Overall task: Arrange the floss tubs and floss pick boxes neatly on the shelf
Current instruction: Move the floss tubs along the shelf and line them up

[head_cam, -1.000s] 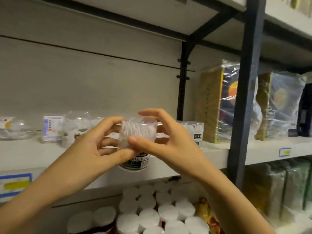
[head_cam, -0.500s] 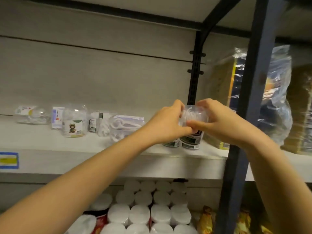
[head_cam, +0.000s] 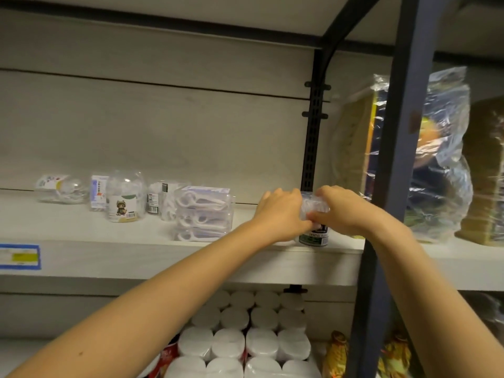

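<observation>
A clear floss tub (head_cam: pixel 314 214) with a dark dental floss label stands on the pale shelf (head_cam: pixel 136 252), at its right end by the back upright. My left hand (head_cam: pixel 281 214) grips its left side and my right hand (head_cam: pixel 342 211) grips its right side. Further left on the shelf lies a stack of clear floss pick boxes (head_cam: pixel 203 214). Beyond it stand a round tub with a cat label (head_cam: pixel 125 197), small floss boxes (head_cam: pixel 98 196) and a tipped clear tub (head_cam: pixel 61 188). Whether another tub stands behind my left hand is hidden.
A dark metal post (head_cam: pixel 392 186) rises just right of my right hand. Bulky plastic-wrapped packs (head_cam: pixel 441 159) fill the bay beyond it. White-lidded jars (head_cam: pixel 245 336) crowd the shelf below. A blue price tag (head_cam: pixel 19 256) sits on the shelf edge at left.
Both hands carried the clear tub forward and to the right, from in front of me down onto the shelf's right end. The camera moved closer to the shelf.
</observation>
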`<state>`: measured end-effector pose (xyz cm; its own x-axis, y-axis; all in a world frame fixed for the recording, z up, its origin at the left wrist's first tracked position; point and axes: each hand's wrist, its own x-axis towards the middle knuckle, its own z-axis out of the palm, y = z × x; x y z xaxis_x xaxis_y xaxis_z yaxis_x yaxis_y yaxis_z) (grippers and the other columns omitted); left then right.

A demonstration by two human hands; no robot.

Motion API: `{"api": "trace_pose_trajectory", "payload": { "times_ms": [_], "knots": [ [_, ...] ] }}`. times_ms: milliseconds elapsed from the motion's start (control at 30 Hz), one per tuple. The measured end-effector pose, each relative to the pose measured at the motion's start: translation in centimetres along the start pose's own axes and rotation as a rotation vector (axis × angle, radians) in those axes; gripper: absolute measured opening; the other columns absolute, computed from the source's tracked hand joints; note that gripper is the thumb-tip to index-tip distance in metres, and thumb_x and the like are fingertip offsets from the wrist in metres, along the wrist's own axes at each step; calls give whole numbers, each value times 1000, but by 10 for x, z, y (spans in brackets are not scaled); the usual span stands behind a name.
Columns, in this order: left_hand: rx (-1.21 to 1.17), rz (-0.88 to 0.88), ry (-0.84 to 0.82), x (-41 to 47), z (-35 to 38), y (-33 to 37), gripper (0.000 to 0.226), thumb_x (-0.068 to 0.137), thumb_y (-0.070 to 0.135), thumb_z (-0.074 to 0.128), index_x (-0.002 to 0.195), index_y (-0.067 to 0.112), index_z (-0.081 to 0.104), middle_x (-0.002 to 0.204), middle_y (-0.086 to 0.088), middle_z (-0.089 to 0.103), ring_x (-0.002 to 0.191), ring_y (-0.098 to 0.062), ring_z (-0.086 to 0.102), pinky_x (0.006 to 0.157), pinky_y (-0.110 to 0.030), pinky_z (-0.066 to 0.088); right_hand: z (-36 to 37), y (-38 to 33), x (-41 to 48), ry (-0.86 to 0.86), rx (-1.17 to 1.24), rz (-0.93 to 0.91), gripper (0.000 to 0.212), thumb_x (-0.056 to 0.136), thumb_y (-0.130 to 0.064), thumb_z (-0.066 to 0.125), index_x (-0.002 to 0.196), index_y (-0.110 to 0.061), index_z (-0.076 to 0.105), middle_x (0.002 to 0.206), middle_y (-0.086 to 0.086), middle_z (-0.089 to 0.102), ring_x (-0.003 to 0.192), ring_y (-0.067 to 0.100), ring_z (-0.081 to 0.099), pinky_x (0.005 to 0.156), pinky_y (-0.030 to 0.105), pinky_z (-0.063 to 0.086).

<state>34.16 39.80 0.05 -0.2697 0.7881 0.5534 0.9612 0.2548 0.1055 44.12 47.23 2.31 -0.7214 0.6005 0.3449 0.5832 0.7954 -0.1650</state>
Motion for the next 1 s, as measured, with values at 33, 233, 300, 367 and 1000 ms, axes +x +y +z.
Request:
{"api": "trace_pose_trajectory", "payload": {
  "times_ms": [33,233,300,367,1000],
  "knots": [
    [9,-9,2,1,1,0,46,83,45,59,106,6,53,108,-10,62,103,-29,51,81,-35,32,2,-1,2,9,-7,6,44,88,-31,57,123,-6,48,124,14,49,106,32,52,82,35,41],
    [24,-12,-16,4,1,-2,46,83,43,60,108,5,54,111,-10,62,107,-30,51,82,-34,34,6,-3,6,28,4,21,50,90,-30,56,133,-8,42,134,15,41,116,33,49,94,37,40],
    [27,4,33,0,-4,-7,48,85,39,60,119,7,51,119,-9,56,114,-28,45,87,-34,36,6,-2,3,38,6,11,56,90,-31,56,138,-9,36,141,14,36,122,33,46,99,37,37],
    [67,14,120,-5,-9,-16,44,88,26,56,127,8,46,126,-10,47,119,-28,37,92,-35,37,8,0,1,44,8,-5,63,91,-31,56,143,-10,28,148,12,28,129,32,40,105,37,34],
    [-169,133,369,-117,-78,-65,24,91,26,48,110,23,62,100,12,65,91,-7,58,81,-30,48,14,-67,-81,557,354,-507,18,85,-49,47,103,-44,49,101,-28,50,91,-4,55,67,15,49]
  ]
}}
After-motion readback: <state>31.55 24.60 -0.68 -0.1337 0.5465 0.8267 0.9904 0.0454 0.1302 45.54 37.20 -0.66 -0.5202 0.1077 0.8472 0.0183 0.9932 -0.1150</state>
